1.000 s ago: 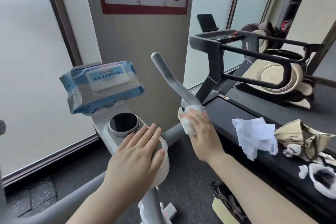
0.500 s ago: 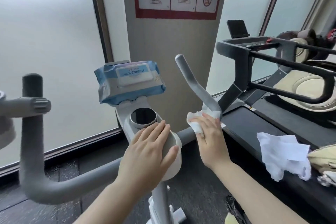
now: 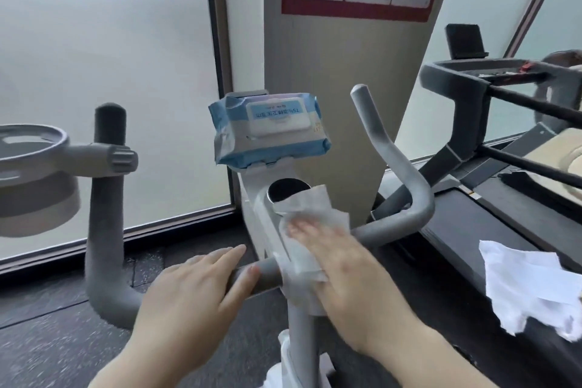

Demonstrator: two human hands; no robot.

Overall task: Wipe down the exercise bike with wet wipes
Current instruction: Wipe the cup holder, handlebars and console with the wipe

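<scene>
Head view, nearest first: the left hand (image 3: 192,290) rests with fingers straight on the near left stretch of the grey handlebar (image 3: 104,217), steadying it and holding nothing. Just right of it the right hand (image 3: 340,264), blurred, presses flat on a wet wipe (image 3: 310,220) spread over the white console housing (image 3: 263,217) of the exercise bike, the wipe's far edge lapping the round dark display (image 3: 285,189). So the console appears to be the part under the wipe now; nothing in the picture tells which parts are already clean, though a crumpled wipe (image 3: 529,283) lying on the treadmill deck (image 3: 466,230) at right suggests some wiping is done. Judging by this, the bars, the post below and the unseen seat and frame may remain. Beyond, the blue wipes pack (image 3: 271,129) sits on the console's holder, lid closed, before the frosted window (image 3: 104,72).
</scene>
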